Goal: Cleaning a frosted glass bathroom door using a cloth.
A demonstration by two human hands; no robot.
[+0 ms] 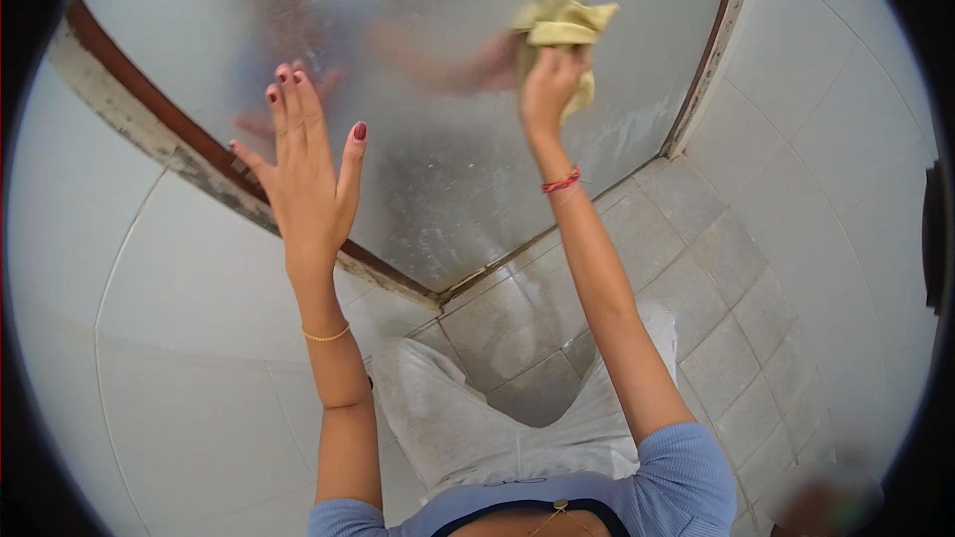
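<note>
A large mirror or glossy glass panel [462, 186], blurred with moisture and spots, stands before me and shows a hazy reflection of my arms and body. My right hand [552, 86] is closed around a crumpled yellow cloth [571, 30], which is against or close to the panel at its upper right. My left hand [310, 179] is raised at the panel's left side with its fingers spread and nothing in it. Whether its fingertips touch the surface I cannot tell.
A brown frame strip [149, 101] with a stained, worn edge borders the panel. White tiled walls [806, 89] rise on both sides. Grey floor tiles [507, 328] lie below, with a wet-looking patch. A blurred object [828, 500] is at the lower right.
</note>
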